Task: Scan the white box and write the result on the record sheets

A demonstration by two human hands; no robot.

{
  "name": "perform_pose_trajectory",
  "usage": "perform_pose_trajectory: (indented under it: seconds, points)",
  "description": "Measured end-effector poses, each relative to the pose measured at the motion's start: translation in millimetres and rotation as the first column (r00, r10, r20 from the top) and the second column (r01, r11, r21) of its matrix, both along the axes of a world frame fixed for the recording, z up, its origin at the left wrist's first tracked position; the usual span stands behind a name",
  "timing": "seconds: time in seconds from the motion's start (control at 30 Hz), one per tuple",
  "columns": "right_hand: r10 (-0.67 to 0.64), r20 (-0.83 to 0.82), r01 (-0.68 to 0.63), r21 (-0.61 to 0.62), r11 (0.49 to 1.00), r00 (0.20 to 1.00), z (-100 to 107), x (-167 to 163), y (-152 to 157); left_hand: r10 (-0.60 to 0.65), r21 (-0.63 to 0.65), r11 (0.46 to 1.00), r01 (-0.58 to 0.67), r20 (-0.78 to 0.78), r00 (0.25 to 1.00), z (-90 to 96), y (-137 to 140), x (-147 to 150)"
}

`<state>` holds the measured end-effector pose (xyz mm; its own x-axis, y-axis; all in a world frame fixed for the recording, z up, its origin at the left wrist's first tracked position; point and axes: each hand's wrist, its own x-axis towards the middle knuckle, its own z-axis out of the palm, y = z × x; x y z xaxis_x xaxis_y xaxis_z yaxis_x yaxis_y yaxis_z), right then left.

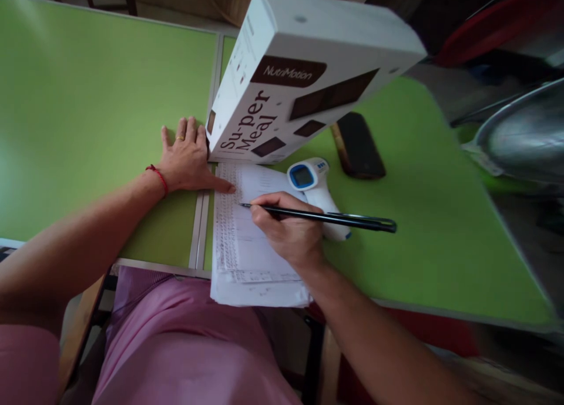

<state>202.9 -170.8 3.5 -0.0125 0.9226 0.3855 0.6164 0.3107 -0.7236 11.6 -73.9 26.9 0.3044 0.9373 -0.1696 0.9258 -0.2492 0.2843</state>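
Note:
A black pen [352, 219] is pinched in my right hand [293, 231], its tip at the written column on a stack of paper sheets [259, 252]. Dense handwriting fills the left side of the top sheet. My left hand [187, 158] lies spread on the table, the thumb resting on the sheet's left part and the fingers beside the foot of a white "Su-per Meal" box [304, 58]. The box stands upright just beyond the paper. Close behind my right hand lies a white and blue infrared thermometer [315, 178], its grip partly hidden by the pen and hand.
A dark smartphone [359, 145] lies right of the box on the green table [423, 234]. A metal seam [201, 228] runs between two table panels, left of the paper. Off the right edge are a shiny rounded metal object [524, 129] and a red item [493, 26].

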Motion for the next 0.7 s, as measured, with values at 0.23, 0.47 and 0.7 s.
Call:
perform_pose_trajectory:
  seconds: [0.23,0.47,0.7]
  points:
    - [-0.075,-0.027,0.075,0.008,0.997,0.997,-4.2,2.9,-0.2,0.008,0.007,1.000,-0.008,-0.006,1.000,0.0,0.2,-0.2]
    - [-0.062,-0.002,0.062,0.002,0.998,0.998,-4.0,2.3,0.6,0.004,-0.003,1.000,-0.004,-0.018,1.000,1.5,0.0,-0.1]
    - [-0.038,-0.018,0.038,0.012,0.999,0.999,-4.4,1.8,-0.1,0.003,0.000,1.000,-0.003,-0.006,1.000,1.7,-0.4,-0.4]
